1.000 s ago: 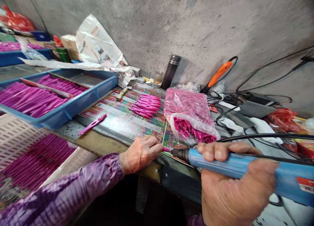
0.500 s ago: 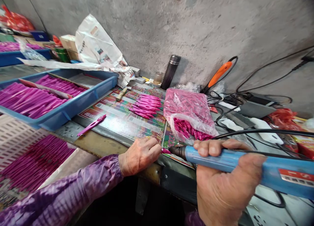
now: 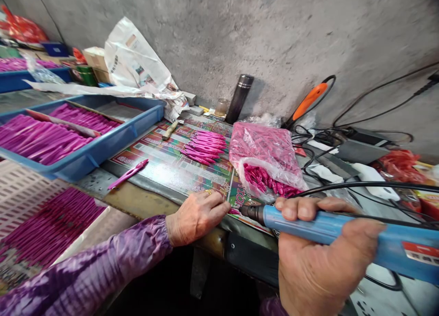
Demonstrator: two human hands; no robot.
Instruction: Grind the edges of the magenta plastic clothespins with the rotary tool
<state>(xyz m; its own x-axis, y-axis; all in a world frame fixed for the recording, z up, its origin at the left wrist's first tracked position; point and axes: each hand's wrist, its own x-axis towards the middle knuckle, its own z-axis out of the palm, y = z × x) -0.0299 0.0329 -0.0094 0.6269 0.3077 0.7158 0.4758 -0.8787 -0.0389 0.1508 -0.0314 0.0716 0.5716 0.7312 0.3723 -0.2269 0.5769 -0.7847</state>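
Observation:
My right hand (image 3: 315, 265) is wrapped round a blue electric screwdriver (image 3: 308, 227). The dark tip of the tool points left and meets the end of a magenta plastic piece (image 3: 235, 211) at the table's edge. Fingers of my left hand (image 3: 199, 217) are closed on that piece; most of it is hidden under them. Just beyond, a row of slim magenta pieces (image 3: 204, 147) lies on a patterned sheet (image 3: 164, 172). One similar forked-looking piece (image 3: 128, 174) lies alone to the left. An open plastic bag (image 3: 264, 147) holds many small magenta parts.
A divided blue tray (image 3: 113, 135) with magenta pieces stands at left, above a white basket (image 3: 37, 183) of more. Behind are a small hammer (image 3: 170, 131), a dark flask (image 3: 239, 99) and an orange-handled tool (image 3: 310, 101). Cables (image 3: 360, 185) and a white adapter (image 3: 375, 181) clutter the right.
The screwdriver and my right hand have shifted slightly right. My left fingers have moved a little right too, still holding the magenta piece at the tip.

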